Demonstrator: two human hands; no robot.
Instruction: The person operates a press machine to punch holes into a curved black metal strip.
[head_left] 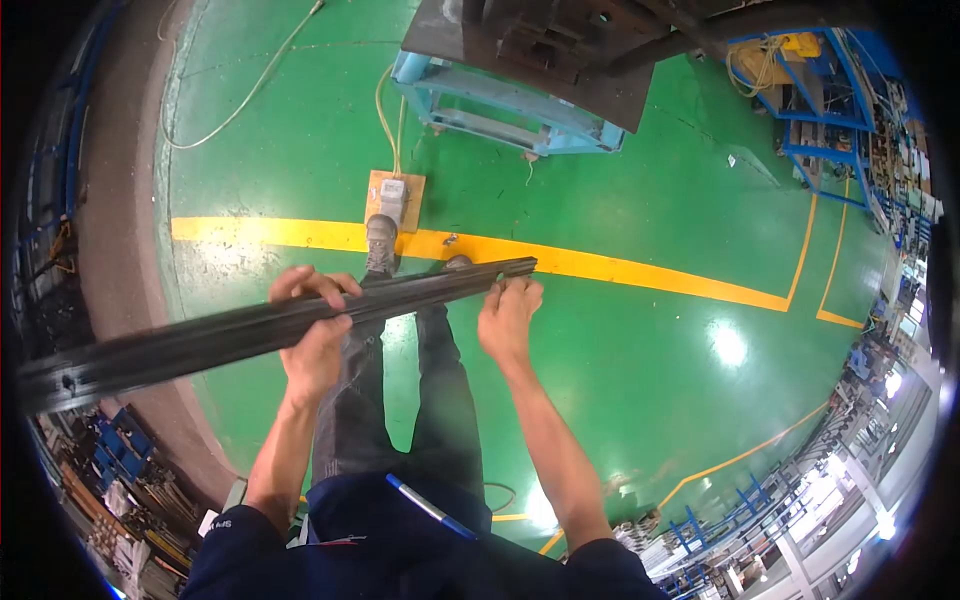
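Note:
A long dark bar (230,335), grooved along its length, lies across in front of my body. It slants from the left edge up to its narrower end near the middle. My left hand (315,335) wraps around it, thumb and fingers on opposite sides. At the right end, my right hand (510,310) grips the bar from below with bent fingers. A small hole shows near the bar's left end. My shoe (381,243) rests at a grey foot pedal (393,193), which sits on a wooden board (413,200).
Ahead stands a light-blue machine stand (500,105) with a dark metal plate (640,90) on top. A yellow stripe (640,274) crosses the green floor. Cables (383,120) run from the pedal toward the stand. Blue racks (825,120) stand at the upper right.

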